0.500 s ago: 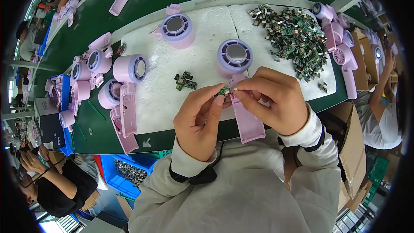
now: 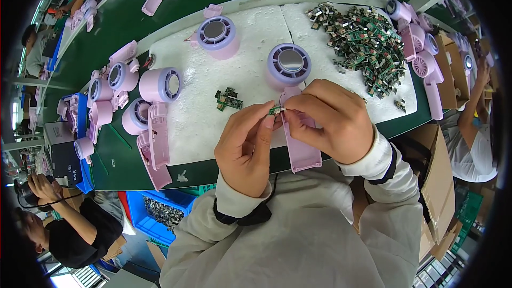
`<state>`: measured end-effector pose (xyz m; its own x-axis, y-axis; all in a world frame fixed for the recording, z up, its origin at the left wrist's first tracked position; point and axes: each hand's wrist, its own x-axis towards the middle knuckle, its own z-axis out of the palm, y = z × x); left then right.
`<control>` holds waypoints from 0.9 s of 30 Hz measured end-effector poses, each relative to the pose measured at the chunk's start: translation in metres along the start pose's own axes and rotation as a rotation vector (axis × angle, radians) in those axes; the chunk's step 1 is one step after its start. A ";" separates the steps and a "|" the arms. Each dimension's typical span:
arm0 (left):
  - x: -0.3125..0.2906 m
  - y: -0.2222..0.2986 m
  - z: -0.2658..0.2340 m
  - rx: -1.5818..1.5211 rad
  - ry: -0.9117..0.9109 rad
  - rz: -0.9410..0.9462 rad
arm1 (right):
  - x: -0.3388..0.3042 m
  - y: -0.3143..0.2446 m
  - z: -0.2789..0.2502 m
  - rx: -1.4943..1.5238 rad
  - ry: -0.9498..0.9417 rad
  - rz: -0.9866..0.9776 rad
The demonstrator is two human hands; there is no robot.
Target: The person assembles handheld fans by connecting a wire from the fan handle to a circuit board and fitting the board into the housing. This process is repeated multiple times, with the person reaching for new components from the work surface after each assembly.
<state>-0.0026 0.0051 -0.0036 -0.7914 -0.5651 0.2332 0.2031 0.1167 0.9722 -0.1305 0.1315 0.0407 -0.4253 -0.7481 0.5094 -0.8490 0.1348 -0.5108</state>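
Observation:
A small green circuit board [image 2: 274,111] is pinched between the thumb and forefinger of my left hand [image 2: 245,149]. At the board's right edge, the closed fingertips of my right hand [image 2: 336,122] hold a tiny white plug, touching or nearly touching the board. Any wire behind the plug is mostly hidden by the fingers. Beneath the right hand lies an open pink fan handle [image 2: 304,152], running up to a round fan head [image 2: 289,65] with a purple rim and a silver centre. A few loose boards [image 2: 228,99] lie left of my hands.
White foam sheets [image 2: 192,128] cover the green table. At the right rises a heap of circuit boards [image 2: 368,48]. Another fan head [image 2: 217,37] stands behind; pink fan parts [image 2: 159,133] crowd the left. A blue bin [image 2: 141,218] sits below the table; co-workers are at both sides.
My right hand has moved slightly left, bringing the plug up against the board's edge. The pink handle and its fan head have shifted a little left and away from me.

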 end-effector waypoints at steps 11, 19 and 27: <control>-0.001 0.005 -0.004 0.188 -0.006 0.056 | 0.009 0.013 -0.018 -0.027 -0.162 -0.183; -0.006 0.009 -0.003 0.338 0.002 0.153 | 0.008 0.004 -0.017 0.092 -0.141 -0.046; -0.004 0.006 0.005 0.460 0.029 0.281 | 0.004 -0.008 0.001 0.189 0.011 0.180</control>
<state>-0.0008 0.0120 0.0011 -0.7254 -0.4818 0.4916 0.1262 0.6090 0.7831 -0.1254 0.1268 0.0463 -0.5687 -0.7157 0.4054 -0.6859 0.1406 -0.7140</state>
